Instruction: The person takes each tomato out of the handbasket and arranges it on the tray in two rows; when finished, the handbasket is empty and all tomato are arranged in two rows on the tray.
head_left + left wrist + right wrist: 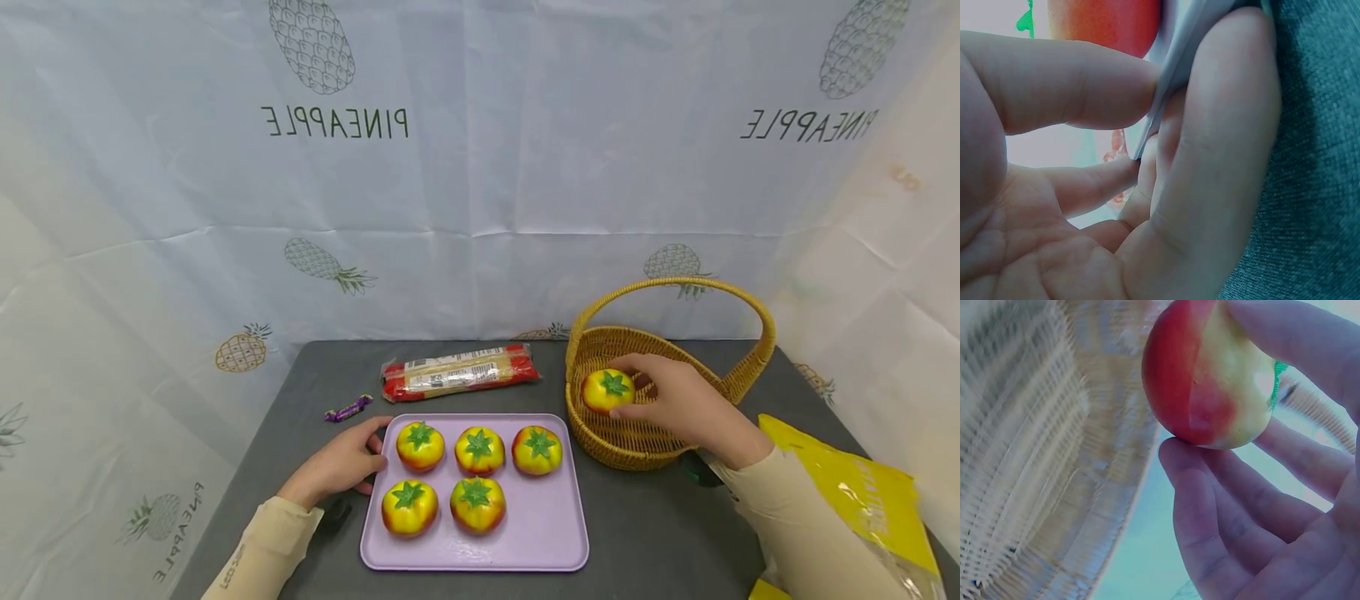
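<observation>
My right hand (681,400) holds a yellow-and-red toy tomato (607,392) with a green star-shaped top, over the opening of the wicker basket (626,457). In the right wrist view the thumb and fingertips grip the tomato (1204,381) from opposite sides. My left hand (345,458) pinches the left rim of a lilac tray (540,533). Seen from the left wrist, the tray's edge (1175,69) lies between thumb and fingers. Several similar tomatoes (478,504) sit on the tray in two rows, three at the back and two in front.
Behind the tray lies a red-and-clear packet (461,372), with a purple wrapped candy (348,408) to its left. The basket's tall handle (675,285) arches above it. A yellow bag (862,492) lies at the right, partly behind my right forearm. A printed curtain (480,183) hangs behind the dark table.
</observation>
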The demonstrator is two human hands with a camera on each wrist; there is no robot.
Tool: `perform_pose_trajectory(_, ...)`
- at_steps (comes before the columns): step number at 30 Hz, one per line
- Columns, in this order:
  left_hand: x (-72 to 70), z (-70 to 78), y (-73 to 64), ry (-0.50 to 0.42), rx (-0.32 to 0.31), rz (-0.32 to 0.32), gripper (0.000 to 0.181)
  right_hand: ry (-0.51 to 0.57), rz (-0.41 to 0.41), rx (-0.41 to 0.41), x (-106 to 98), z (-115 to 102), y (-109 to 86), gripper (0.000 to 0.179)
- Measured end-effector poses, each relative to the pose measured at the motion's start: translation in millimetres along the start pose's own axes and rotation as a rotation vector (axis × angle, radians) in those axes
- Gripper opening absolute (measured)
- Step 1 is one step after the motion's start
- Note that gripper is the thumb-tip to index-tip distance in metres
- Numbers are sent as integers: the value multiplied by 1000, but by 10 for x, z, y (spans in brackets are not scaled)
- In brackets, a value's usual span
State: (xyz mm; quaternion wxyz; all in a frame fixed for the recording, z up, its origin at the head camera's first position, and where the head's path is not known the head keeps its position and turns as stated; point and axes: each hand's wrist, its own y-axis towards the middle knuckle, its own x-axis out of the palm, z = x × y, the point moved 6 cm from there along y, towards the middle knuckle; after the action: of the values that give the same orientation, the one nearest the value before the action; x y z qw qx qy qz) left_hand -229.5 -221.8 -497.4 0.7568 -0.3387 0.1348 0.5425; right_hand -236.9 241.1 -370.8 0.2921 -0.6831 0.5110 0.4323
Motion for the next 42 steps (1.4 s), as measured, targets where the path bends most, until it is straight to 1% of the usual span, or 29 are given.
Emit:
perform_pose_trajectory(4,-4,-3,2,7,-4,3,73,15,7,-48,62,-206,-152,68)
perform_pose_trajectory(9,-10,-4,5,10,-5,6,72,49,-3,-68,213,-379,-307,65)
perform_pose_trajectory(13,-15,-2,15,10,-2,5,72,94,-21,-83,382,-506,-435,64)
perform_pose_trajectory(17,-18,-3,17,5,5,3,72,97,-46,-94,588,-612,-535,62)
perform_pose_trajectory(21,-13,-6,21,-3,19,3,70,99,-98,-82,806,-665,-588,62)
perform_pose_trajectory(24,-8,-6,20,-1,26,5,69,123,-147,-47,960,-675,-596,62)
perform_pose_trajectory(26,-6,-7,22,3,23,7,70,130,-164,-32,1041,-678,-594,63)
perform_pose_trajectory(28,-4,-6,22,9,19,8,70,125,-164,-30,1099,-683,-590,62)
perform_pose_trajectory(36,9,-2,22,14,10,8,71,100,-126,-75,1194,-700,-634,60)
perform_pose_trajectory(42,8,1,14,12,12,9,71,80,-136,-57,1237,-719,-641,61)
